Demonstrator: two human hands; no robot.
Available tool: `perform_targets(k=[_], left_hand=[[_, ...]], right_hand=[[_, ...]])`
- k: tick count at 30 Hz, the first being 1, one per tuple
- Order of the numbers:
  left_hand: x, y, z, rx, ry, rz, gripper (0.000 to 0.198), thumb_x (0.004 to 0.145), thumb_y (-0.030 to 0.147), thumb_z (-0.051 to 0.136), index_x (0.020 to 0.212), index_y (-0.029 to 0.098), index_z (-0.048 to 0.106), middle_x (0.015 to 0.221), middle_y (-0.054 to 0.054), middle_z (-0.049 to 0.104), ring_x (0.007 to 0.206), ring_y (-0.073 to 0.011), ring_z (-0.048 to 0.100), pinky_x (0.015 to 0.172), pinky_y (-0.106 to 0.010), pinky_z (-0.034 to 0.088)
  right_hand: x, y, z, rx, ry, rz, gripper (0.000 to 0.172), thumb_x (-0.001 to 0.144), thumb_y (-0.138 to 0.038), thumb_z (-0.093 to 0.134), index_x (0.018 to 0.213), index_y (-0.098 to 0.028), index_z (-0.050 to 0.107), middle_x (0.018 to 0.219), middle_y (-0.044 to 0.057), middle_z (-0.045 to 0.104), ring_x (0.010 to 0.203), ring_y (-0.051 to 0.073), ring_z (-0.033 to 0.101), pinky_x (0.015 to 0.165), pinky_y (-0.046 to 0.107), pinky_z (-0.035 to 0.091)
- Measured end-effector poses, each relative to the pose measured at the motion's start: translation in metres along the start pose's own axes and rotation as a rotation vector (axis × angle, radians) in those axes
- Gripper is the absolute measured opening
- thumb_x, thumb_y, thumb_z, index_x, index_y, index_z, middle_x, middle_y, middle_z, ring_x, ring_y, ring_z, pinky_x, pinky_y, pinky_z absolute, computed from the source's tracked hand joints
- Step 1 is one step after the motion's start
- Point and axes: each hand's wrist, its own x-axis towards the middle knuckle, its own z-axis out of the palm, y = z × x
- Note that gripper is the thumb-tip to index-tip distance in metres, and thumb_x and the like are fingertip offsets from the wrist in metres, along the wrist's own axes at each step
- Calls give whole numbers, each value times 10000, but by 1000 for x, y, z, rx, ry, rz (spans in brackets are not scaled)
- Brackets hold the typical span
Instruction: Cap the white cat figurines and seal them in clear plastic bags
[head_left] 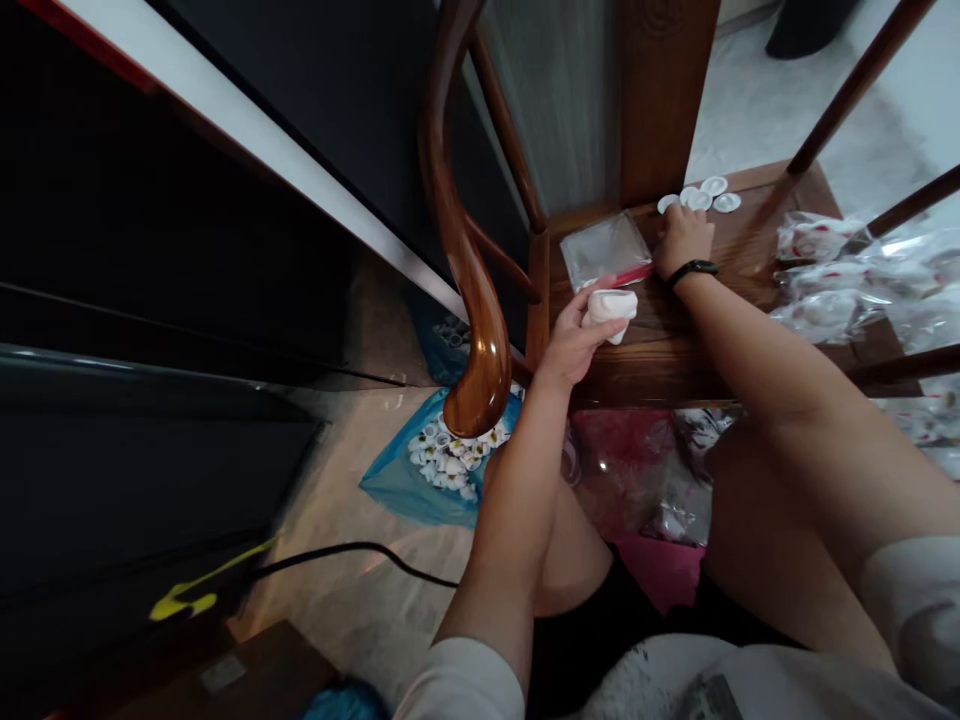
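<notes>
Holding a white piece (615, 303), left hand (571, 347) curls its fingers; right hand (685, 238) bends toward discs (700, 200), grip unclear.

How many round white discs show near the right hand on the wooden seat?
5: a left disc, two middle discs, a rear disc and a right disc. The right hand may hide more.

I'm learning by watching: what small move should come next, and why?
Probably the right hand should pick up one of the white discs and bring it to the white item, since that hand is right at the discs while the left hand holds the item.
</notes>
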Motion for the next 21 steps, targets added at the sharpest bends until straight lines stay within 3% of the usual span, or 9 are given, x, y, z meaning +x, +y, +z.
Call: perform_targets(k=[4,8,11,15,18,21], left_hand=[[-1,-3,4,24,13,46,945,534,304,1043,1346,254,562,1274,-80,739,1154,-271,749,1033,-420,568],[-1,-2,10,71,68,92,1011,517,309,1049,1399,271,555,1259,-74,738,1034,-215,752,920,-346,592],[-3,0,16,51,120,111,941,564,386,1034,1391,229,614,1257,-89,744,1047,-209,750,897,-305,583],[-4,-2,19,43,105,107,914,541,402,1038,1340,187,649,1295,-132,751,1082,-238,760,950,-355,587],[-3,-9,13,231,49,137,749,531,350,1032,1169,158,689,1250,-141,767,1065,-240,757,942,-365,593],[-2,-14,8,481,21,276,596,613,283,974,1109,165,663,1110,-100,780,965,-204,744,913,-346,582]], right_hand=[[-12,4,-10,42,109,-20,295,1062,-121,444,1319,-85,584,1298,215,659,1228,309,506,976,457,349],[-40,-2,-29,142,134,-74,254,997,-141,477,1160,-154,671,1265,186,680,1139,325,568,925,435,409],[-68,-13,-47,248,141,-119,211,917,-119,515,1029,-192,678,1128,145,726,1067,322,605,914,436,444],[-110,-31,-75,389,222,-156,104,852,-155,601,900,-231,655,964,87,746,1056,321,613,946,450,477],[-147,-41,-97,514,314,-186,25,904,-239,649,927,-242,661,988,68,761,1039,308,611,942,458,504],[-181,-45,-113,635,337,-234,62,970,-296,650,998,-246,674,1062,76,768,961,277,648,892,445,542]])
